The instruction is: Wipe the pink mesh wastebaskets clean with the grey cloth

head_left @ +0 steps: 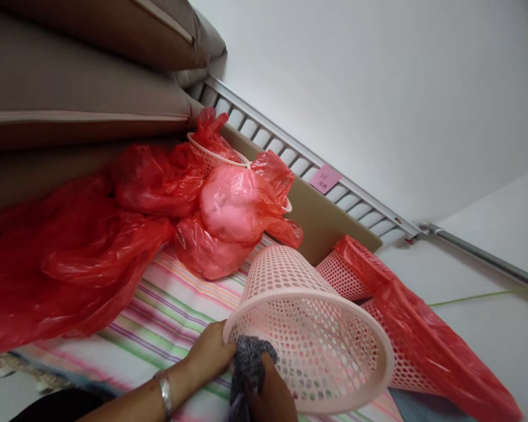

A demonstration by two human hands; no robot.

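Observation:
A pale pink perforated plastic basket (281, 269) lies tipped over on the striped sheet, its wide mouth facing me. My left hand (215, 346) grips the basket's rim at the left side; its fingers are partly hidden behind the rim. With my right hand (270, 390) I hold a dark grey speckled cloth (250, 357) against the inside of the rim, close to my left hand. Part of the cloth hangs below, towards the bottom edge of the view. A silver bangle (165, 395) circles my left wrist.
Red plastic bags (83, 252) spread across the left of the striped sheet (171, 293). Behind stands another bag-covered basket (215, 158). Red-lined baskets (405, 351) lie at the right. A metal rail (264, 129) with a pink note (325, 179) runs along the wall; brown cushions (83, 88) fill the upper left.

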